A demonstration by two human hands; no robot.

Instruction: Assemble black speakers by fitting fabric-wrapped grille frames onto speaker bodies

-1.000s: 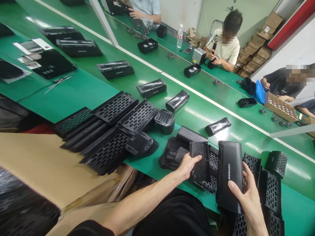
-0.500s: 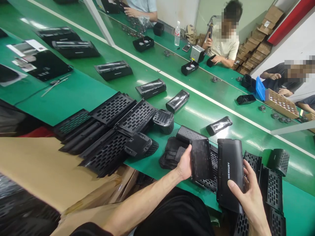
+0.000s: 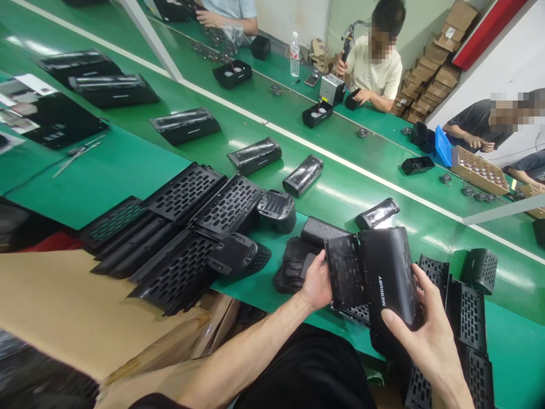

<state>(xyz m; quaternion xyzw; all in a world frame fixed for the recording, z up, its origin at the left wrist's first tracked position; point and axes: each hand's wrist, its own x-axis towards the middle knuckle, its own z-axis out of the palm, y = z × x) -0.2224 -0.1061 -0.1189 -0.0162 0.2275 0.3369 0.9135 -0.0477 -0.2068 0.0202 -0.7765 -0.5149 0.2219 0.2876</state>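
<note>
My left hand grips a flat black perforated grille panel by its left edge. In my right hand is a black speaker housing with MERKURY in white letters, thumb on its front and fingers round its right side. The panel's right edge meets or overlaps the housing's left edge; whether they are joined I cannot tell. Beneath them lie more black grilles, partly hidden. A soft black pile sits just left of my left hand. Behind it lies another perforated black part.
Stacked black grilles and two end pieces, one a black end cap, lie to the left. More grilles stand on the right. Film-covered speakers line the green belt. A cardboard box is at lower left. Co-workers sit across.
The housing has moved left and slightly up, tilting, so it now meets the panel; a gap showed between them before. My left hand has shifted slightly left with the panel.
</note>
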